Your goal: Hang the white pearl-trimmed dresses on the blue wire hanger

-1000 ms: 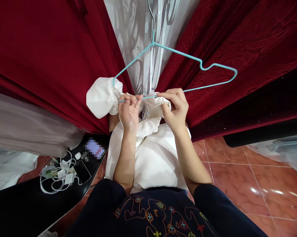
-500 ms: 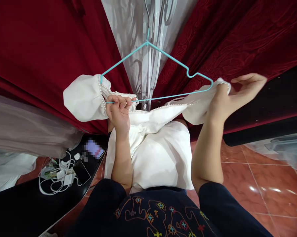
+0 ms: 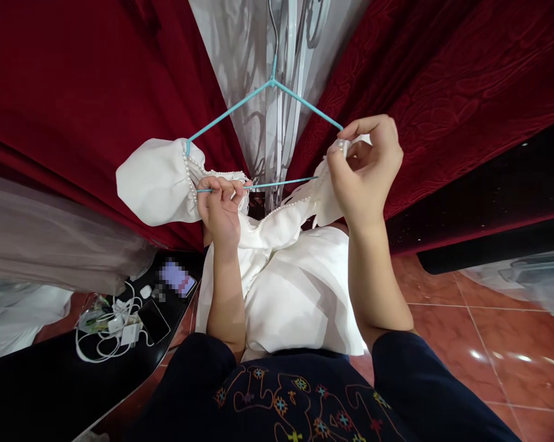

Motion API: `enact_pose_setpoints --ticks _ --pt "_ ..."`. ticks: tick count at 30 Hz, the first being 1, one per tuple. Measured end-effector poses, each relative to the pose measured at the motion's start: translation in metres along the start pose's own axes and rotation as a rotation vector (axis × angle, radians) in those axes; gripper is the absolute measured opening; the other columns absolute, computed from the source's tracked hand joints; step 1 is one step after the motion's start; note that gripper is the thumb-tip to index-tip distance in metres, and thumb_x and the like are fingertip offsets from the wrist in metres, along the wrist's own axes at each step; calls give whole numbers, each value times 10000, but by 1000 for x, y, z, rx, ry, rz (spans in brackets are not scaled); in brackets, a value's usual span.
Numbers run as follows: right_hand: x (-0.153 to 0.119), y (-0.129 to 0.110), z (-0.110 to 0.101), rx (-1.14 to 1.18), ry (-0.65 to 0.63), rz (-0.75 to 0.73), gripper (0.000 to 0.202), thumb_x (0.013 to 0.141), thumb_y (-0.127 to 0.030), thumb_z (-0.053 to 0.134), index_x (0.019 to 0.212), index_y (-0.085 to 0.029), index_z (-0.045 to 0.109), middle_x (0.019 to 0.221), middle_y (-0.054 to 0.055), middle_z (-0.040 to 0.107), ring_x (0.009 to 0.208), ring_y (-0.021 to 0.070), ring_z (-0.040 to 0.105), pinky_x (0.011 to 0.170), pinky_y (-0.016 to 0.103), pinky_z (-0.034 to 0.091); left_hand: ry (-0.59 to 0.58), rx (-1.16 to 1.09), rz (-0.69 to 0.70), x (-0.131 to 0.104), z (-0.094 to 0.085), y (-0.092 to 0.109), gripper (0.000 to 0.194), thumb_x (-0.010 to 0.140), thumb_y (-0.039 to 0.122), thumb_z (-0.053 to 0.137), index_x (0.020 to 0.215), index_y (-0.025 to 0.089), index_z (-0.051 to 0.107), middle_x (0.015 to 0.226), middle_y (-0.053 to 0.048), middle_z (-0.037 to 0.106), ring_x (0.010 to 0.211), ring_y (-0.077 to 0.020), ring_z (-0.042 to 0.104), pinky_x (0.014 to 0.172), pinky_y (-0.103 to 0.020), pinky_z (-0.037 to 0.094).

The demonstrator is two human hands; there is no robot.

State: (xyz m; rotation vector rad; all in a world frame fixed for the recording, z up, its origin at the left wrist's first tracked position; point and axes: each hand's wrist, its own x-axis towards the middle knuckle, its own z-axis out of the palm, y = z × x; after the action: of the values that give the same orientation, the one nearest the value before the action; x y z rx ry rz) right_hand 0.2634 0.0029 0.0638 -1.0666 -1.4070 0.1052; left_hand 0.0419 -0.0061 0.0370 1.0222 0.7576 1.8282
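Now left hand [image 3: 219, 205] grip closed on hanger [image 3: 240, 105] bar; right hand [image 3: 362, 166] grip pinching dress [image 3: 295, 276] pearl edge.

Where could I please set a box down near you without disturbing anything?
The red tiled floor right of the white dress is bare. The black table is free near its front; its far end is crowded with phones and cables.

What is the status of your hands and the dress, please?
Left hand grips hanger bar. Right hand pinches dress edge at hanger's right end. Nothing blocking.
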Motion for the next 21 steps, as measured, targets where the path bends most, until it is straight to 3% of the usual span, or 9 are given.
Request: enact_pose_setpoints --ticks 3,7,10,14,17,19,21 --pt "-20 -20 5 54 89 -46 130 1046 -364 635 1038 -234 645 1068 43 599 845 122 585 658 280 487 -6 -3 -23 -1 1 2 331 951 396 674 901 270 372 725 63 339 713 -120 546 996 -410 666" --pt "-41 -32 20 78 -172 41 236 1049 -446 634 1162 -253 710 1209 68 683 836 116 612 589 261 477 -13 -7 -35 -2 2 2 355 950 433 700 906 271 387 741 62 351 749 -121 591 1061 -418 639" --pt "-54 -20 35 81 -305 129 307 1058 -512 613 1135 -237 725 1070 43 685 734 96 558 573 257 463 -38 10 -89 -3 -2 1 331 956 448 718 936 276 436 767 53 471 877 -141 699 1112 -412 611" --pt "-60 -5 42 63 -188 116 352 1081 -545 568 1065 -234 733 981 27 653 731 100 527 621 269 475 -136 103 -252 -9 -14 9 293 963 486 741 1106 277 594 1119 -43 769 1162 -213 783 1111 -420 608" --pt "-58 -2 38 42 -177 105 360 1080 -554 567 1054 -244 748 933 20 640 720 102 514 650 277 506 -280 288 -419 -17 -21 25 355 983 536 726 1157 227 720 1208 -109 813 1074 -248 813 993 -415 653" --pt "-56 -2 35 43 -186 110 364 1072 -565 577 1049 -246 753 914 19 632 728 107 523 676 292 535 -283 370 -362 -21 -20 36 333 1015 517 703 1087 199 771 1053 -99 827 949 -227 805 909 -387 664" --pt "-57 -2 34 50 -189 119 361 1066 -568 588 1045 -247 752 911 18 628 734 109 534 690 305 549 -125 409 -92 -22 -17 44 257 1032 461 712 1019 212 776 935 -54 793 876 -193 761 905 -373 653"
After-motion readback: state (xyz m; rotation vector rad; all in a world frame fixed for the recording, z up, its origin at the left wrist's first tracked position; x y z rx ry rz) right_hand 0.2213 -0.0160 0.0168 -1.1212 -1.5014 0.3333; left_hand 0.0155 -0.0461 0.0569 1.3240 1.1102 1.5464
